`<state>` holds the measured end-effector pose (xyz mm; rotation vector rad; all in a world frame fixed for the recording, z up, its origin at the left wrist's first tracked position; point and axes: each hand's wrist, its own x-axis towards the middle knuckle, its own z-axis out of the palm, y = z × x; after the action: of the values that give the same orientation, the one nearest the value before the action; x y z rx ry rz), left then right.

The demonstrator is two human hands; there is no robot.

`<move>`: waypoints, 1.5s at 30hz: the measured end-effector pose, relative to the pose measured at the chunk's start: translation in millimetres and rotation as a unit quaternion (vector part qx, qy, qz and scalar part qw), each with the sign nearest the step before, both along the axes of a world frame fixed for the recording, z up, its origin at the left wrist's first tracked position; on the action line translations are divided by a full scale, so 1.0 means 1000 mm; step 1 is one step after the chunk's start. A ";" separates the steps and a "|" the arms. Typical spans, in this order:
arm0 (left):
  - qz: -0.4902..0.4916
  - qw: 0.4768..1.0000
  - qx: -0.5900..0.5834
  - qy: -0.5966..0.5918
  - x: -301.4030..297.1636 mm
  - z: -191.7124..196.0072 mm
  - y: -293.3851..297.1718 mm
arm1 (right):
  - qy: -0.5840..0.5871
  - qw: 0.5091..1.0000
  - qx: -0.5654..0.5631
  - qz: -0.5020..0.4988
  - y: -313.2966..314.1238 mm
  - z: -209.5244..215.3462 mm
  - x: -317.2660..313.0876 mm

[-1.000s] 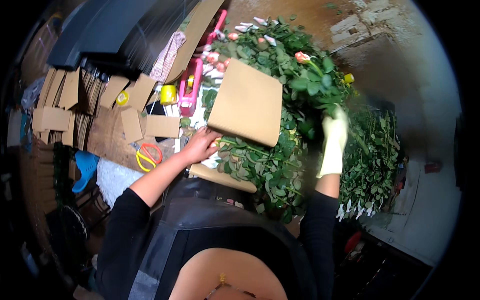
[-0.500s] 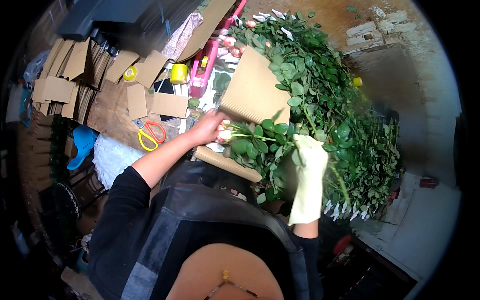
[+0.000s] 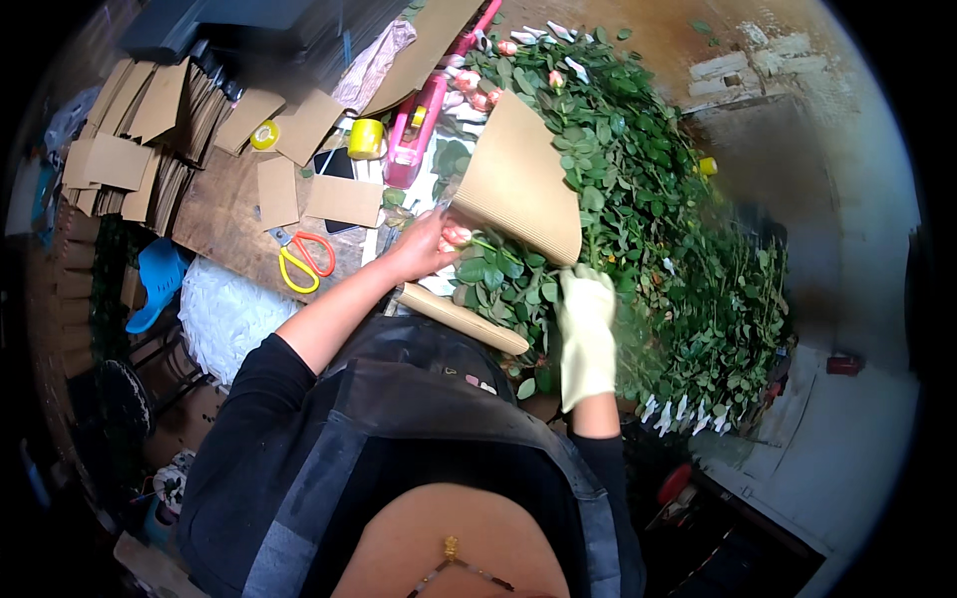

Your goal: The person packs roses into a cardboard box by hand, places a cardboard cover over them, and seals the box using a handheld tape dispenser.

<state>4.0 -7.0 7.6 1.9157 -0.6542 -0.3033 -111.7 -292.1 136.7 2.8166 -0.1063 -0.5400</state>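
Head view showed the left hand (image 3: 424,249), bare, curled around the pale pink rose heads (image 3: 457,236) at the near lip of a brown corrugated card sheet (image 3: 518,179) rolled into a cone over the bunch. Fingers were bent in on the blooms, thumb side up; whether they fully closed on them could not be told. Right hand (image 3: 586,334), in a cream rubber glove, lay flat-fingered and pressed together on the leafy stems (image 3: 508,289), fingertips pointing away from the body toward the card edge; it appeared to press rather than pinch. The bunch lay between the two hands: heads at the left hand, stems running off to that hand's right and slightly toward the body, so the long axis crossed in front of the torso, roughly from left hand to right hand. The left hand was nearer the blooms, the right nearer the stem end. A second strip of card (image 3: 464,319) lay just under the bunch, on the body side of both hands. Beyond the right hand, away from the body, a big heap of rose foliage (image 3: 688,259) covered the surface, with more pink buds (image 3: 478,90) at its far end. Out past the left hand, well apart, yellow-and-red scissors (image 3: 299,261) lay on the wooden surface (image 3: 214,214), with cut card pieces (image 3: 344,199), a yellow tape roll (image 3: 365,138) and a pink tape dispenser (image 3: 414,140) farther off.
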 end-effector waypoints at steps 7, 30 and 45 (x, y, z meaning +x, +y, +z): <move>0.004 1.000 0.004 -0.010 -0.002 -0.008 -0.002 | -0.020 0.950 0.303 0.069 0.108 0.048 0.024; -0.091 0.939 0.088 0.321 -0.008 -0.002 0.040 | 0.106 0.964 0.243 -0.008 0.115 -0.028 0.038; 0.318 0.851 -0.220 0.355 -0.004 0.015 0.069 | 0.121 0.961 0.249 -0.014 0.113 -0.032 0.035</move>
<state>-0.1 61.8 22.7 1.3236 0.3897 -0.3622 -76.7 -179.0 104.5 3.1964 0.0463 -1.0399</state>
